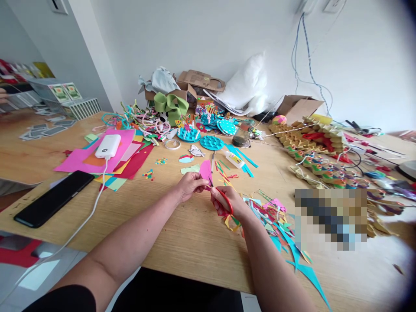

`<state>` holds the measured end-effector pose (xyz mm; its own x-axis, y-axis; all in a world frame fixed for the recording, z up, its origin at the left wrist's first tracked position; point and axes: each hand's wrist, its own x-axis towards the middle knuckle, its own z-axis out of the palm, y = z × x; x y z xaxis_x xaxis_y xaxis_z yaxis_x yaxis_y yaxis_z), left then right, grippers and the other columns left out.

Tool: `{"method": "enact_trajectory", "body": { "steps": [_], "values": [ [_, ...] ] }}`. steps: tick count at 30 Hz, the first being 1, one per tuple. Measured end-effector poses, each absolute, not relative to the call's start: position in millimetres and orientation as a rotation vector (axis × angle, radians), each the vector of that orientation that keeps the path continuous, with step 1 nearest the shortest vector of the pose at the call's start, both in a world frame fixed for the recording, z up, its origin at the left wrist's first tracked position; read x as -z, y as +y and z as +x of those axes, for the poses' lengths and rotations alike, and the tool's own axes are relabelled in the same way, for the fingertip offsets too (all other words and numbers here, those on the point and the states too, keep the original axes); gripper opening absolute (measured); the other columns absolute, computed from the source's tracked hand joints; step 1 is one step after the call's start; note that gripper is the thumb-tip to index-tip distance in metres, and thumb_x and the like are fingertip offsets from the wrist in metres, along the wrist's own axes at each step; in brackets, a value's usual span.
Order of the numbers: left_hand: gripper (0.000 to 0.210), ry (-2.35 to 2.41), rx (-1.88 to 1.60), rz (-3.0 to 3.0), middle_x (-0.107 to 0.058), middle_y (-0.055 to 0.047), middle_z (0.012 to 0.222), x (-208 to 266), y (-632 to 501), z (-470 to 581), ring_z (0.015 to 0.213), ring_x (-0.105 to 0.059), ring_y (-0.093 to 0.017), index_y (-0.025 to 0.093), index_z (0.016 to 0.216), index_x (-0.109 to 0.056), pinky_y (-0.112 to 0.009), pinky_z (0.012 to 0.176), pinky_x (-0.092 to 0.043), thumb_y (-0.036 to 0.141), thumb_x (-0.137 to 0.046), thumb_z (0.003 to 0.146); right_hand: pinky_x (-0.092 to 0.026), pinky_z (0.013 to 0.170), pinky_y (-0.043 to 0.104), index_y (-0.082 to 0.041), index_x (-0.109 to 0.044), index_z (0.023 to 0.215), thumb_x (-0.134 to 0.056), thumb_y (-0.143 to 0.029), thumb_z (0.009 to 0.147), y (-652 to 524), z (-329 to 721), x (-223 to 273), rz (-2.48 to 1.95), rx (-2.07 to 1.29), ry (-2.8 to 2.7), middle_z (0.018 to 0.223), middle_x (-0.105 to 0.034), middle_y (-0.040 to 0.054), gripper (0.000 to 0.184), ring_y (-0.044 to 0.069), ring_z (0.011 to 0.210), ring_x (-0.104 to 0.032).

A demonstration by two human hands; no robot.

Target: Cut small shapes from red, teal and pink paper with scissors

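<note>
My left hand [192,186] pinches the lower edge of a small pink paper piece [205,170] above the table. In my right hand [232,203] is a pair of red-handled scissors [225,200], fingers wrapped through the handles. The dark blades reach the paper's lower right edge, close to my left fingertips. A pale green paper scrap [190,169] lies just beyond my left hand. Past the scissors are a pen [212,163] and a white glue bottle [234,159]. Fish-shaped paper cutouts [196,151] rest farther back.
Colourful paper offcuts [273,221] spread beside my right forearm. Stacked coloured sheets [78,159] with a white power bank [108,146], its cable, and a black phone [54,198] lie at left. Blue decorated discs [212,142], boxes and egg-carton pieces [292,143] stand toward the wall.
</note>
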<state>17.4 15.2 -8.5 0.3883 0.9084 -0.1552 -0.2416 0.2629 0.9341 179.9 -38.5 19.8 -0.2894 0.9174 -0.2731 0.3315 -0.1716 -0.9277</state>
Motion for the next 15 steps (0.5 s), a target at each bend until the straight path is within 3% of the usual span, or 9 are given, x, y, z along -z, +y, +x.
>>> {"method": "enact_trajectory", "body": {
  "steps": [15],
  "values": [
    [0.025, 0.838, -0.907, 1.018, -0.059, -0.001, 0.052, 8.3, 15.4, 18.0, 0.046, -0.046, -0.006, 0.011, 0.06, -0.063, -0.021, 0.047, -0.028, 0.032, -0.076, 0.054, -0.034, 0.032, 0.019, -0.017, -0.05, 0.062, -0.062, -0.061, 0.074, -34.2, 181.5, -14.4, -1.454, -1.418, -1.639, 0.042, -0.049, -0.0044, 0.047, 0.01, 0.033, -0.047]
  ]
}}
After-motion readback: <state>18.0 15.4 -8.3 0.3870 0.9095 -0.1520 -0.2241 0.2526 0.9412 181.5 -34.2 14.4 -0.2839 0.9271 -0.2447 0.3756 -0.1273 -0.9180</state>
